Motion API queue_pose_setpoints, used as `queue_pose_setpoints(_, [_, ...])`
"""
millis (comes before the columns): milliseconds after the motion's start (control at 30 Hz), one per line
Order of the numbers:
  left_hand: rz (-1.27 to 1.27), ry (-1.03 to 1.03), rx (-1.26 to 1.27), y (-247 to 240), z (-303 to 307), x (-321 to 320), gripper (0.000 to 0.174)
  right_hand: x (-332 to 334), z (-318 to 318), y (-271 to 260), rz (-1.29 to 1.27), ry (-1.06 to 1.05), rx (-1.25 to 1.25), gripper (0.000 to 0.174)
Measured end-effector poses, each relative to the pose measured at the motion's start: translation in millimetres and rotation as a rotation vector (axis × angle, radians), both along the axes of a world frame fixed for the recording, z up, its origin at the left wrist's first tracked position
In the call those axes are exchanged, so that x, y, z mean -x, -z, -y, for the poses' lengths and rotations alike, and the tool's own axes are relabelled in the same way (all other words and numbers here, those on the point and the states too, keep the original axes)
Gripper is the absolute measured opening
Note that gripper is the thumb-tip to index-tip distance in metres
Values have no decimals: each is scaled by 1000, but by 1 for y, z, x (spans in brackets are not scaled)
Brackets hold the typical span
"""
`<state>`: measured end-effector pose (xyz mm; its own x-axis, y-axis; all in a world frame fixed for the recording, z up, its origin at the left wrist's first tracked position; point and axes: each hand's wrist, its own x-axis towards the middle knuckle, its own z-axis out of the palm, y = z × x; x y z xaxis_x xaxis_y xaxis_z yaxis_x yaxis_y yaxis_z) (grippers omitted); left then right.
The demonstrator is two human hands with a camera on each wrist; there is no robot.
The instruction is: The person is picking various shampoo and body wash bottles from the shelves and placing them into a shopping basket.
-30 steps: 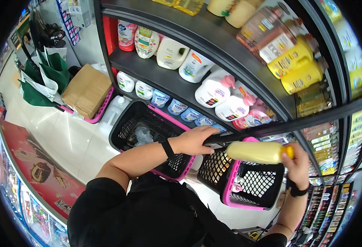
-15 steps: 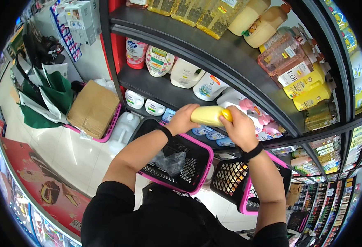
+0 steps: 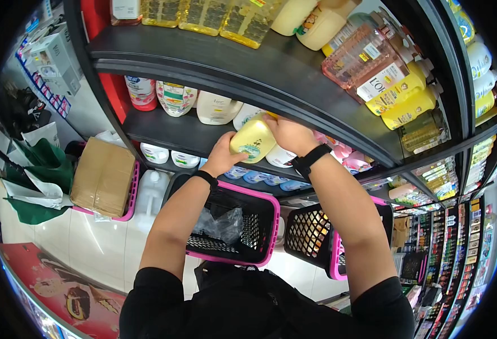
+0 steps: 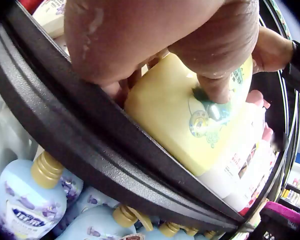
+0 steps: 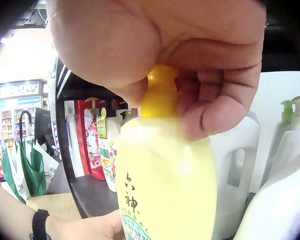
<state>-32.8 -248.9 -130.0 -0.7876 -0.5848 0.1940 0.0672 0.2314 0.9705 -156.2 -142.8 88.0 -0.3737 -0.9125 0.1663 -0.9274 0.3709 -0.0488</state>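
A pale yellow bottle (image 3: 253, 142) with a yellow cap (image 5: 162, 95) is held in both hands at the middle shelf, tilted in the head view. My left hand (image 3: 223, 155) grips its lower part, with the thumb across the labelled front. Around the cap and neck, the fingers of my right hand (image 3: 289, 135) pinch from above. Dark lettering and a green printed design show on the bottle's front. White bottles with pink pump tops (image 3: 347, 155) stand to its right, and a cream jug (image 3: 217, 107) stands to its left.
Blue bottles with gold caps (image 4: 32, 200) line the shelf below, behind the black shelf edge (image 4: 90, 130). Under my arms is a black basket with a pink rim (image 3: 274, 226), with crumpled clear plastic (image 3: 226, 225) inside. A cardboard box (image 3: 102, 176) sits at the left.
My right hand has carried the bottle leftward from over the right baskets and up to the middle shelf. My left hand has left the shelf edge and taken hold of the bottle's lower part.
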Motion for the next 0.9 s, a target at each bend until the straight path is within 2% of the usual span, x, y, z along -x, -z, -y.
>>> queue_pose_setpoints(67, [-1, -64, 84, 7, -1, 1, 71, 2, 2, 1, 7, -58, 48, 44])
queue_pose_setpoints(133, [-4, -35, 43, 0, 0, 2, 70, 1, 3, -1, 62, -30, 27, 39])
queue_pose_setpoints(167, [-6, -22, 26, -5, 1, 2, 70, 8, 3, 6, 71, -96, 133, 35])
queue_pose_setpoints(233, [2, -34, 8, 4, -1, 4, 70, 14, 4, 18, 58, -121, 179, 34])
queue_pose_setpoints(333, [0, -46, 8, 8, -2, 9, 69, 11, -7, 19, 159, -119, 247, 39])
queue_pose_setpoints(400, [19, -66, 42, 4, -3, 10, 68, -6, -31, 14, 405, 64, 279, 45])
queue_pose_setpoints(433, [27, -75, 56, 1, -4, 11, 68, -20, -48, 10, 528, 155, 293, 50])
queue_pose_setpoints(500, [-48, -76, 61, 3, -6, 13, 61, -50, -101, 14, 589, 74, 402, 60])
queue_pose_setpoints(567, [-70, -35, 11, 11, -3, 16, 56, -69, -166, 35, 740, 91, 285, 57])
queue_pose_setpoints(633, [-94, 13, -110, 4, -1, 19, 54, -84, -233, 56, 1009, 135, 177, 52])
queue_pose_setpoints(700, [-100, 78, -120, 11, 10, 27, 56, -91, -299, 69, 1110, 135, 181, 39])
queue_pose_setpoints(767, [-101, 74, -122, 14, 12, 26, 59, -103, -350, 67, 1321, 280, 279, 34])
queue_pose_setpoints(867, [24, 47, -109, 28, 10, 16, 65, -105, -404, 46, 1371, 322, 450, 30])
queue_pose_setpoints(900, [73, 36, -129, 17, 6, 17, 68, -99, -418, 48, 1381, 351, 564, 30])
